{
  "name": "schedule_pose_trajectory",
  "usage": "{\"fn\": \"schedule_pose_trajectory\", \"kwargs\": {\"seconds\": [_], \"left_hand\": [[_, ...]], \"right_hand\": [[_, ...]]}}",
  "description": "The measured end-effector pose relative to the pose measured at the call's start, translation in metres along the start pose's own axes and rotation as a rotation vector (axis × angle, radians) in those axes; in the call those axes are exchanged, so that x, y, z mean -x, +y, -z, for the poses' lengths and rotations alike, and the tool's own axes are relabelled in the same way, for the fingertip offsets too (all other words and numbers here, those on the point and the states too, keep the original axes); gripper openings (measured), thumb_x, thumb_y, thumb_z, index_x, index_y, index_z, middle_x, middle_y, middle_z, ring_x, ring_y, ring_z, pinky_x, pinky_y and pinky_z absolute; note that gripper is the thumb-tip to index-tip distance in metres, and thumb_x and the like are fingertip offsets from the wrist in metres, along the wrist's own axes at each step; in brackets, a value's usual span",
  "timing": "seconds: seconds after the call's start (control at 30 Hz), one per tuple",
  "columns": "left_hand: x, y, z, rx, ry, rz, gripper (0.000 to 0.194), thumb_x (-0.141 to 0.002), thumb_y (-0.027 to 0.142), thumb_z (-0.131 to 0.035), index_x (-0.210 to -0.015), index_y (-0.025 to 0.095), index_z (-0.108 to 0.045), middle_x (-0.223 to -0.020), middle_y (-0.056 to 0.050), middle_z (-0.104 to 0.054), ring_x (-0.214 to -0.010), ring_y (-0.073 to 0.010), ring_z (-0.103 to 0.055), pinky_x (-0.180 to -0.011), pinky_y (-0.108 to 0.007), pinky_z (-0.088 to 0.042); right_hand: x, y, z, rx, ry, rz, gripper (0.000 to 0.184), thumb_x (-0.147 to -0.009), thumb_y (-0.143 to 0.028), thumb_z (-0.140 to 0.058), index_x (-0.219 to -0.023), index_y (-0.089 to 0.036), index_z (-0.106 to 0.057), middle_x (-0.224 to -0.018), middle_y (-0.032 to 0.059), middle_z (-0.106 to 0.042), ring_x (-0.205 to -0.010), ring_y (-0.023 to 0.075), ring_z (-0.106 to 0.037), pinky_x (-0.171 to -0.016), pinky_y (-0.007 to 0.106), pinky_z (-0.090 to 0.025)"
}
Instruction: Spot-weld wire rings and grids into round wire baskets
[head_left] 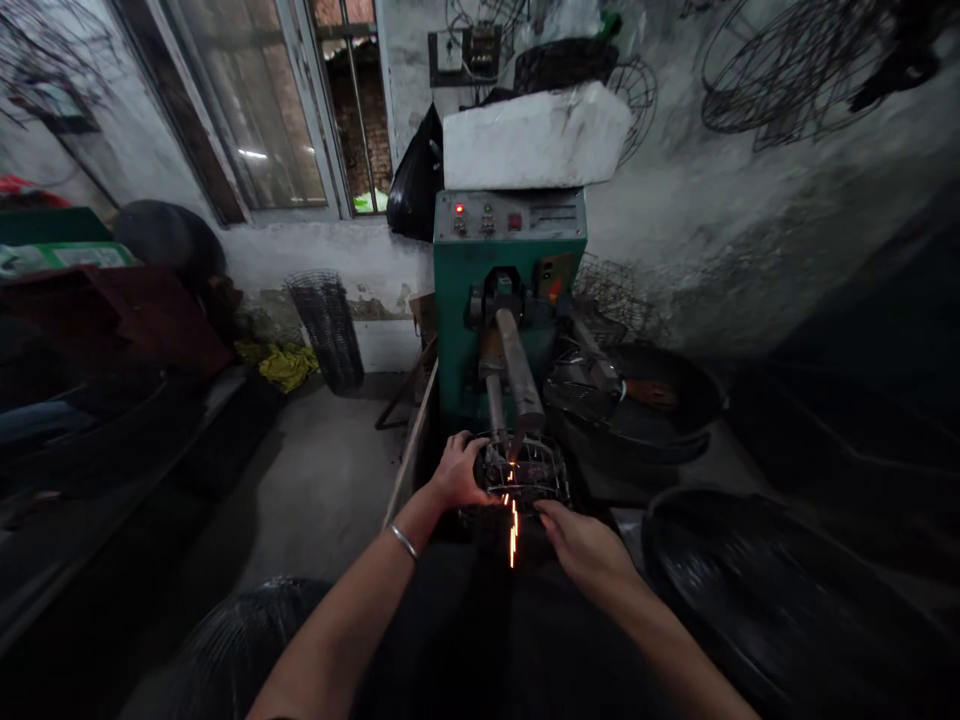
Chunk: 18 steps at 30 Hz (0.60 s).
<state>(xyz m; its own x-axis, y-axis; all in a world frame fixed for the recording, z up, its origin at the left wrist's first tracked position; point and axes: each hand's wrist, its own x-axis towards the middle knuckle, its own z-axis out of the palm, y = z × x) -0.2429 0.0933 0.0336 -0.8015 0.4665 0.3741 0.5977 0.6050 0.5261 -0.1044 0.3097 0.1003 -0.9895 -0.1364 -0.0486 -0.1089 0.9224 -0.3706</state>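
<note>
Left hand (456, 474) grips the wire cage (537, 470) at nine o'clock, right hand (583, 542) pinches it at five! Sparks (514, 532) drop at six; the green machine (459, 290) stands at twelve.

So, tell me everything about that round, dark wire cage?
The round, dark wire cage looks metallic, with curved ribs crossed by hoops. It sits at the ends of two grey metal bars on a green boxy machine. The person's left hand grips its left side; the right hand holds its near right edge. Orange sparks show at its middle. Its far side is unclear.
</note>
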Motion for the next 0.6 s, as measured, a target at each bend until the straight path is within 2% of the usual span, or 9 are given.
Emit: {"fn": "schedule_pose_trajectory", "kwargs": {"seconds": [0.17,0.33,0.6], "left_hand": [[-0.008,-0.003,0.002,0.014,-0.017,0.058,0.118,-0.034,0.044,-0.100,-0.138,0.017,-0.050,-0.135,-0.017,-0.040,-0.128,-0.0404,-0.040,-0.112,-0.057,-0.037],[-0.023,-0.010,0.005,0.001,-0.019,0.082,0.116,-0.036,0.045,-0.100,-0.137,0.016,-0.050,-0.136,-0.017,-0.039,-0.129,-0.0406,-0.039,-0.113,-0.057,-0.035],[-0.031,-0.013,0.007,0.014,0.004,0.048,0.113,-0.037,0.042,-0.100,-0.136,0.016,-0.052,-0.131,-0.016,-0.043,-0.125,-0.0388,-0.043,-0.110,-0.055,-0.039]], "right_hand": [[0.004,0.003,-0.001,-0.036,0.027,-0.011,0.038,-0.099,-0.017,-0.034,-0.127,-0.013,-0.059,-0.114,0.0139,-0.071,-0.104,0.0245,-0.068,-0.089,0.033,-0.052],[0.003,0.009,-0.005,-0.028,-0.014,-0.009,0.040,-0.098,-0.016,-0.033,-0.126,-0.013,-0.061,-0.114,0.0144,-0.071,-0.106,0.0259,-0.068,-0.091,0.035,-0.052],[-0.001,0.017,-0.024,-0.136,0.011,0.001,0.037,-0.093,-0.015,-0.034,-0.113,-0.018,-0.065,-0.101,0.0080,-0.074,-0.091,0.0220,-0.071,-0.082,0.031,-0.054]]}}
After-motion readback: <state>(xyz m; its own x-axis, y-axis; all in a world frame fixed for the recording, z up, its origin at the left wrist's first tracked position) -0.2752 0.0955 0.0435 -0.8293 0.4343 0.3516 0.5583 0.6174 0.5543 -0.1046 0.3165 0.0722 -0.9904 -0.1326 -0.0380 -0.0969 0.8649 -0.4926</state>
